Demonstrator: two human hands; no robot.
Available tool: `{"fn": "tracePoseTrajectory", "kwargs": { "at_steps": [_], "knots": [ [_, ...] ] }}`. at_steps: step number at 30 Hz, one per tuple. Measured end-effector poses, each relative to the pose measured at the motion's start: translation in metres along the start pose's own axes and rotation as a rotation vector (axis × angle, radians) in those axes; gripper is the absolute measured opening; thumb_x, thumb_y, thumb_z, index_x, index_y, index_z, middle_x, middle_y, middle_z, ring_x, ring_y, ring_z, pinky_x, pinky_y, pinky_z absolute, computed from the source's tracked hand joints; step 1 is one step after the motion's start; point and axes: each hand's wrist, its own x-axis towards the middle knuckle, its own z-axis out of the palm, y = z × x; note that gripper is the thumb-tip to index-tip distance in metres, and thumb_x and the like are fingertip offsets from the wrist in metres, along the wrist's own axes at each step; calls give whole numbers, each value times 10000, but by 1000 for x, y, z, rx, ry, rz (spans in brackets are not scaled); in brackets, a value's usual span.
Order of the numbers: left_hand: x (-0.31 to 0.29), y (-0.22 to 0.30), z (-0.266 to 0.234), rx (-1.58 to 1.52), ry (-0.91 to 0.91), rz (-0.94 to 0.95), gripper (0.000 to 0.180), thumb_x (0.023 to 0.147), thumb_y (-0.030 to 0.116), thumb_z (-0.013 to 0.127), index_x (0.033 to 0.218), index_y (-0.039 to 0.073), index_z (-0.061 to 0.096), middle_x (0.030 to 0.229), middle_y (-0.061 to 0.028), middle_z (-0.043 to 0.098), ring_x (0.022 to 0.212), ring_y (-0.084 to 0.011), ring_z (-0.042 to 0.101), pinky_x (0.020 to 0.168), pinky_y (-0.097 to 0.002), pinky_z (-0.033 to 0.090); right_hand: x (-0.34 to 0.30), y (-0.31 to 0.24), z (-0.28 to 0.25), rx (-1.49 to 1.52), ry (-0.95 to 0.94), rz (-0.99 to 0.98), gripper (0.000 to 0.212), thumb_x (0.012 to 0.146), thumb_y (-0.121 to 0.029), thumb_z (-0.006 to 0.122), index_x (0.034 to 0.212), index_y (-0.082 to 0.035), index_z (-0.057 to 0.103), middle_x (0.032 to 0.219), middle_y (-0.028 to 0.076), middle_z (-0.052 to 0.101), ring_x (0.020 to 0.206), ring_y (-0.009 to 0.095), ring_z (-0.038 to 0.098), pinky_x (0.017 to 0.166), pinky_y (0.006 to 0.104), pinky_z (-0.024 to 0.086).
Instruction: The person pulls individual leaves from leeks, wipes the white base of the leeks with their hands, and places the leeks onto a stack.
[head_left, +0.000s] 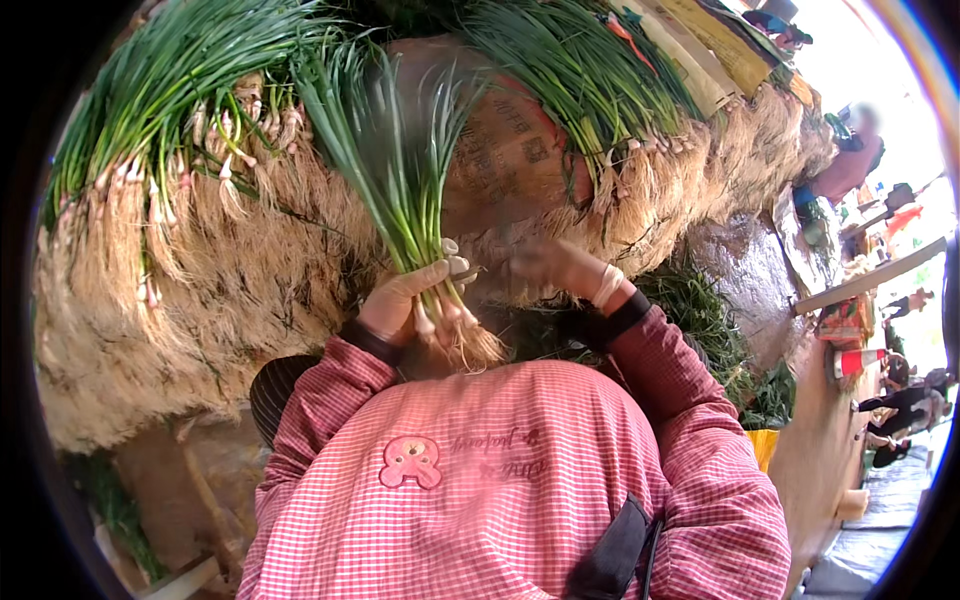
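My left hand (412, 290), in a pale glove, is closed around a small bunch of green garlic (412, 215), by its look, just above the bulbs. Its long leaves point away from me, and the pale bulbs (445, 315) and stringy roots (470, 348) hang toward my chest. To the right, apart from the bunch, my right hand (565, 268) is smeared by motion, with a white band at its wrist. Its fingers are too blurred to read. Beyond both hands lies a brown printed sack (505, 155).
More green garlic is heaped at the far left (190, 90) and far right (585, 85), over a thick mat of roots (230, 290). Loose green leaves (700, 310) lie right of my arm. Farther right are a wooden beam (870, 277), a red-and-white cone (858, 362) and several people (900, 410).
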Motion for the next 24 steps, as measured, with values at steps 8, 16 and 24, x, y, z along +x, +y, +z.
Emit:
{"fn": "tracePoseTrajectory", "kwargs": {
  "at_steps": [8,16,24],
  "knots": [
    [3,15,31,-205,-390,129,896,873,198,700,1547,123,115,968,-68,677,826,-203,628,755,-309,544,15,99,-97,-387,775,605,480,913,-460,552,1009,3,632,966,209,690,954,383,655,828,455,502],
    [10,6,11,52,-72,171,468,886,146,639,1307,17,480,1162,-185,652,706,-137,660,704,-324,584,9,-13,-14,-50,763,108,297,948,-379,543,931,-97,638,795,100,681,696,270,664,674,374,546],
    [5,1,11,-124,60,-29,438,960,113,559,1356,-39,453,1289,-218,561,1248,-283,505,882,-326,517,10,-7,-17,-97,839,31,263,904,-358,630,937,-98,657,839,92,686,724,272,667,655,394,544]
  ]
}}
